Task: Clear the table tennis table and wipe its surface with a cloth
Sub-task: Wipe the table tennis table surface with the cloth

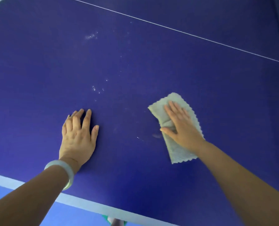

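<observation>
The cloth is a pale grey-green rectangle with a scalloped edge, folded over on itself. It lies flat on the table tennis table, in the right half of the view, near the edge closest to the person. Its long axis is tilted, with the upper end leaning left.

The right hand rests palm-down on the middle of the cloth. The fingers are straight and extended toward the upper end, and the thumb is spread out to the left across a fold. The hand presses the cloth rather than gripping it: no finger curls round the fabric.

The left hand lies palm-down directly on the bare blue surface, well apart from the cloth on its left. Its fingers are relaxed and slightly bent, with the tips touching the table. It holds nothing. A pale bracelet sits on the left wrist.

White specks mark the surface between and beyond the two hands, with a larger smudged patch farther away. A faint smear lies just left of the cloth.

A thin white line crosses the far part of the table diagonally. A broad white band marks the near edge, passing under both forearms. Below that edge, a lighter blue floor is visible.
</observation>
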A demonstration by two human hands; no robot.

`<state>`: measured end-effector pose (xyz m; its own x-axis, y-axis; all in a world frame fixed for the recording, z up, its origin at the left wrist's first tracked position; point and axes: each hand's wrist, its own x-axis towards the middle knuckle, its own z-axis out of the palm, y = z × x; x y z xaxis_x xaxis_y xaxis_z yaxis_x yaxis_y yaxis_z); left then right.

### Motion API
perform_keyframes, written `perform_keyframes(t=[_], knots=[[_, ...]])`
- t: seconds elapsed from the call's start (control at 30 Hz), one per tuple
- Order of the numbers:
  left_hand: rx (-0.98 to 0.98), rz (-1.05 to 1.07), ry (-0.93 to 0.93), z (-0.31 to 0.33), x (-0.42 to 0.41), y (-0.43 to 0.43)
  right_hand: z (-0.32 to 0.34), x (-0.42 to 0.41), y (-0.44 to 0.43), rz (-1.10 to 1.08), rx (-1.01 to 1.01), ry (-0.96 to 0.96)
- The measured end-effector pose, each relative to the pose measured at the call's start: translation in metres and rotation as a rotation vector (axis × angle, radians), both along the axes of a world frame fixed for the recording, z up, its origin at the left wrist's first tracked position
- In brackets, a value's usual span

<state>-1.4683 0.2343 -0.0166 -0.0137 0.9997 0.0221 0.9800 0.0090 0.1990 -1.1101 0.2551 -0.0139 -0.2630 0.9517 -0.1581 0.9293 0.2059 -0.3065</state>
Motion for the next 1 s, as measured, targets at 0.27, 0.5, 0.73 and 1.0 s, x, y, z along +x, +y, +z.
perform_keyframes(t=[0.27, 0.5, 0.73, 1.0], knots=[[-0.01, -0.001, 0.014, 0.0, 0.0, 0.0, -0.008, -0.049, -0.045, -0.314, 0.075, -0.074], [-0.009, -0.017, 0.048, -0.002, -0.001, 0.0, -0.007, -0.07, -0.12, -0.891, 0.078, -0.094], [-0.012, -0.018, 0.041, -0.001, 0.0, 0.001, -0.003, -0.194, 0.005, -0.612, 0.048, -0.023], [-0.018, -0.037, 0.08, 0.0, -0.001, 0.002, -0.011, -0.122, -0.053, -0.652, 0.115, -0.112]])
